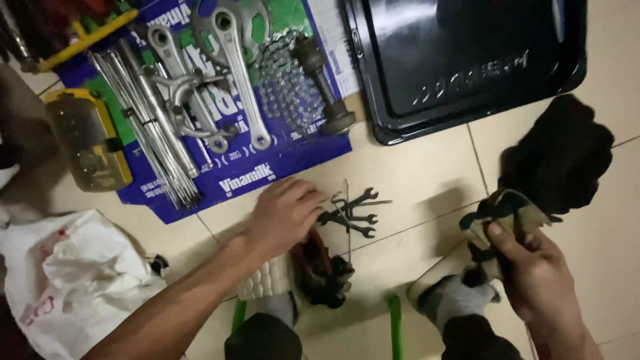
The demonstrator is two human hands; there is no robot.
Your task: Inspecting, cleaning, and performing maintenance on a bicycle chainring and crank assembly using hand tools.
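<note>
Left hand: the left hand lies palm down on the tiled floor, its fingers spread and open, gripping nothing, the tips at the edge of the wrenches.
Wrenches: a small heap of dark wrenches lies on the floor just beside the left fingertips, crossing one another.
Right hand: the right hand is closed on a glove, thumb pressed on top of its pale cuff.
Dark cloth: a black cloth hangs or stands above the glove, touching it; whether it is part of the glove cannot be told.
Bicycle parts: crank arms, a chain and a bundle of spokes rest on a blue cardboard sheet beyond the left hand.
Tray: a black tray lies on the floor beside the cardboard.
Bag: a white plastic bag sits to the left of the forearm.
</note>
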